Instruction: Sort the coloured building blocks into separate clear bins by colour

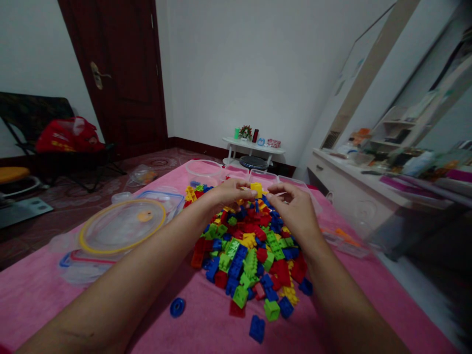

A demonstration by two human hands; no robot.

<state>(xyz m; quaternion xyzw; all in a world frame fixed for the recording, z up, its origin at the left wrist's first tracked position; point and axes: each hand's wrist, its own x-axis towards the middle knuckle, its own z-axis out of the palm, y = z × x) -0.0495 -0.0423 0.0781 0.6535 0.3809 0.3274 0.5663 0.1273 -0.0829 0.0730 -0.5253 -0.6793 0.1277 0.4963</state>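
1. Far left, off the table: we have a dark folding chair [39,107] with a red bag [70,136] on it; brown door [118,73] behind.
2. Left edge of table: we see a round clear lid [110,227] with a yellow rim, lying flat over other lids; small orange shape seen on or through it. Blue-edged lid [181,195] just beside, toward the far left corner.
3. Left of the pile, nearer our side of the table: blue disc [177,307], lying flat, alone.
4. Left hand [232,191]: over the pile's far part, thumb and index finger pinched on a yellow block [256,190]. Block sits at the fingertips, between our two hands, toward the table's far edge.
5. Middle of table: loose pile of toy blocks [250,263], red, blue, green, yellow, mixed. One blue piece [257,329] lies apart on the near side.
6. Far edge of table: clear containers [204,167] in a row, beyond our hands. White stand [241,142] farther back, flowers on top.
7. Right hand [297,204]: just right of the yellow block, fingers curled, thumb and index slightly parted; we cannot tell if they touch or hold anything.
8. Right edge of table: clear tray [348,248] with orange pieces. Cluttered white dresser [342,184] beyond.
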